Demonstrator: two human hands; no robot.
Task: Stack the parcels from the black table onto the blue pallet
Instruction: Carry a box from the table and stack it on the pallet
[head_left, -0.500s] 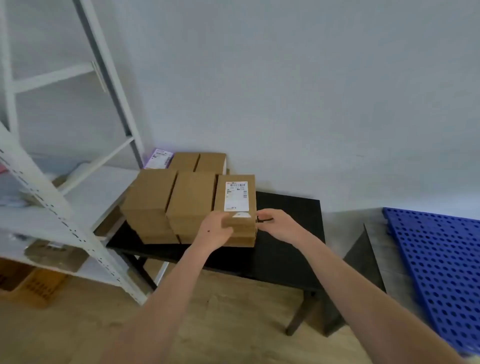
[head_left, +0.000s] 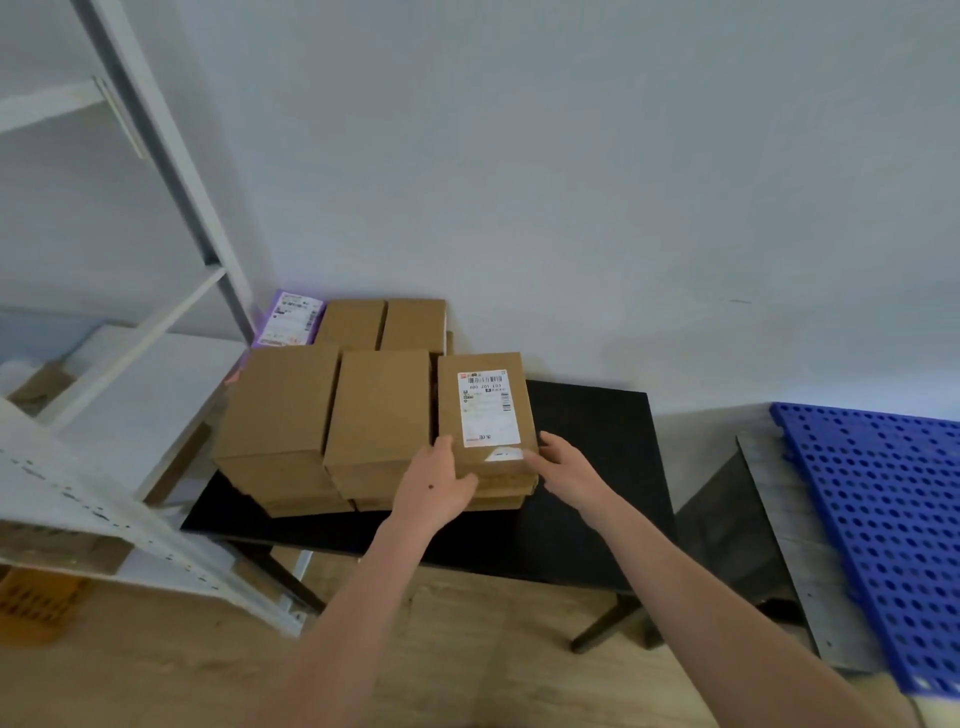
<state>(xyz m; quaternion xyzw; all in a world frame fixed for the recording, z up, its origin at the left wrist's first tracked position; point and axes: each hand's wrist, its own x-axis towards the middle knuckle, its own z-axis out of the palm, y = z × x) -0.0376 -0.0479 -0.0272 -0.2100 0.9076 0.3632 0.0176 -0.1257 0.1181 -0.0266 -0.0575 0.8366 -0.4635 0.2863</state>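
Several brown cardboard parcels stand stacked on the left half of the black table (head_left: 597, 431). The front right stack is topped by a parcel with a white shipping label (head_left: 485, 410). My left hand (head_left: 436, 486) grips that labelled parcel at its near left corner, thumb on the front face. My right hand (head_left: 569, 470) holds its near right corner, fingers against the side. Two plain stacks (head_left: 332, 415) stand to the left, more behind. The blue perforated pallet (head_left: 883, 530) lies on the floor at the far right.
A white metal shelf rack (head_left: 130, 467) stands close on the left, its post next to the table. A purple labelled parcel (head_left: 288, 317) lies at the back left. A dark panel and grey board (head_left: 753, 525) lean between table and pallet. Wooden floor lies below.
Both hands have closed in on the labelled parcel's near corners; my right hand moved from beside it to against its right side.
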